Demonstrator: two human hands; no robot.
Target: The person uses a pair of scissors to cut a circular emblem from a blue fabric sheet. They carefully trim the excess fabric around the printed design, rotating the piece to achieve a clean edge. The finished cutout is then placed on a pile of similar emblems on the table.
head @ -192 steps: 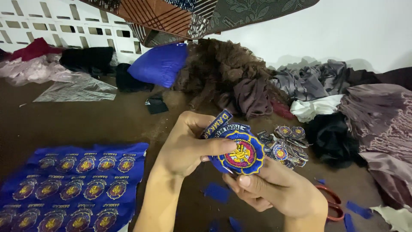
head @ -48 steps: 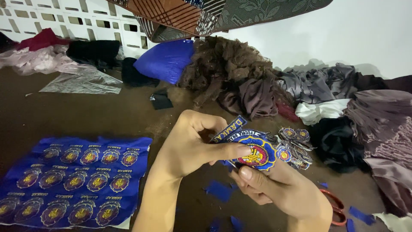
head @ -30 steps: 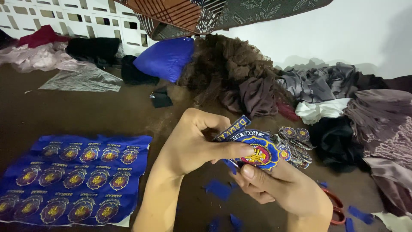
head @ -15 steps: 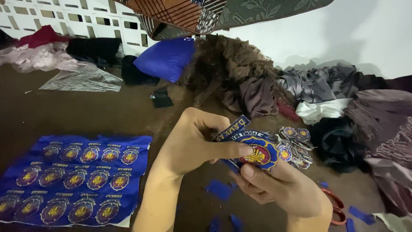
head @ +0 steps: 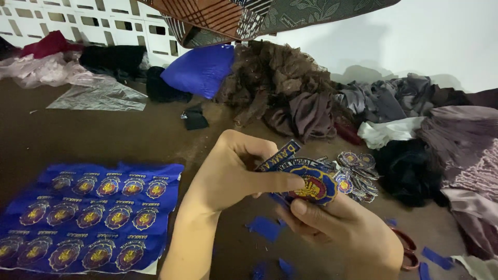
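Pinching a round embroidered patch (head: 311,185) between them, both hands meet just above the floor (head: 104,140); the left hand (head: 228,176) closes thumb and forefinger on its left rim, while the right hand (head: 337,233) cups it from beneath with fingers curled shut around the lower edge. A narrow blue strip patch (head: 277,155) sticks up behind the left hand's fingertips, apparently held along with it. The round patch looks light, thin and fairly stiff with dense stitching, flexible rather than fragile, and not slippery; the rim is the sensible place to grip, as the stitched centre gives nothing to catch. Just beyond the right hand lies a heap of cut patches (head: 358,173); red-handled scissors (head: 407,249) rest to its right, blue fabric scraps (head: 264,228) below both hands, and a blue sheet of uncut patches (head: 88,218) left of the left hand. Compared with the earliest frame, the patch sits lower and tilted more to the right, and the hands have shifted slightly rightward, grip unchanged
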